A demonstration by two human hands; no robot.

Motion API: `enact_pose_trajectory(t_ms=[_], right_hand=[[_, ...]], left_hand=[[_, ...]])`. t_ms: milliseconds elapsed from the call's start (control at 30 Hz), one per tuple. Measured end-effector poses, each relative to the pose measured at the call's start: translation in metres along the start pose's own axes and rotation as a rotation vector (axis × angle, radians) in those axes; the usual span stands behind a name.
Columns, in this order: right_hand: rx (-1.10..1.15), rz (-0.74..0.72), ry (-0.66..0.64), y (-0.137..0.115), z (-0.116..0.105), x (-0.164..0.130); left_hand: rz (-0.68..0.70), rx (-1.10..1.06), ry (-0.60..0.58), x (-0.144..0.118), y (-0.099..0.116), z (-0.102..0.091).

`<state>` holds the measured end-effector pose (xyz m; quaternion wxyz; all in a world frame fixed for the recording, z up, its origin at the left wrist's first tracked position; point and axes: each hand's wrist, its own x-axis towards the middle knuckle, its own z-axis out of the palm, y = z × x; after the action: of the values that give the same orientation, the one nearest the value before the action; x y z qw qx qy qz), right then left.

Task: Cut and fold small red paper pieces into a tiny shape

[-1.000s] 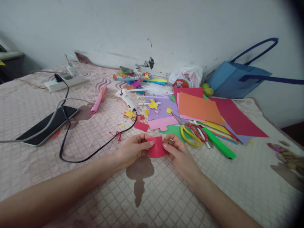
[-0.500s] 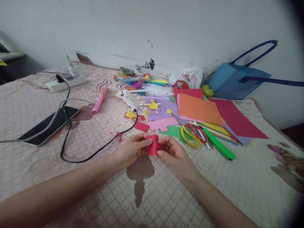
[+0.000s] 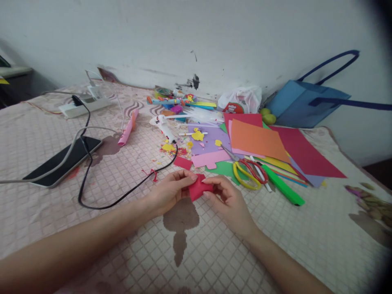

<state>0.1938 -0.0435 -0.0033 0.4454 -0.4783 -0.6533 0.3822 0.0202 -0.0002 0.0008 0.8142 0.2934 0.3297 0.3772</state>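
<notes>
A small red piece of paper [image 3: 198,188], folded or creased, is held up over the tablecloth between my two hands. My left hand [image 3: 175,188] pinches its left side, thumb in front near the top edge. On the right side, my right hand [image 3: 226,197] grips it between thumb and fingers. Just beyond lie a flat red paper scrap [image 3: 183,163], a pink paper cutout [image 3: 211,159] and green paper [image 3: 225,168]. Scissors [image 3: 246,175] with yellow and red handles rest to the right of these.
A white glue gun [image 3: 163,127] with a black cord stands behind my hands. At left are a dark tablet [image 3: 63,163] and a power strip [image 3: 85,106]. Coloured paper sheets [image 3: 259,141], a green cutter [image 3: 283,185] and a blue bag [image 3: 306,104] occupy the right.
The red paper has turned and tilted between my fingers, its lower corner now pointing down. My right fingers have shifted over its upper right part.
</notes>
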Motion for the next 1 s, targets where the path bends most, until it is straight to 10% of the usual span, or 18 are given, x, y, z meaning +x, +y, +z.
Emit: enact_pose_trajectory(t_ms=[1000], right_hand=[[-0.352,-0.354,0.044,-0.0005,-0.0024,0.0017]], left_hand=[[-0.02,0.042,0.01,0.0016,-0.0006,-0.0042]])
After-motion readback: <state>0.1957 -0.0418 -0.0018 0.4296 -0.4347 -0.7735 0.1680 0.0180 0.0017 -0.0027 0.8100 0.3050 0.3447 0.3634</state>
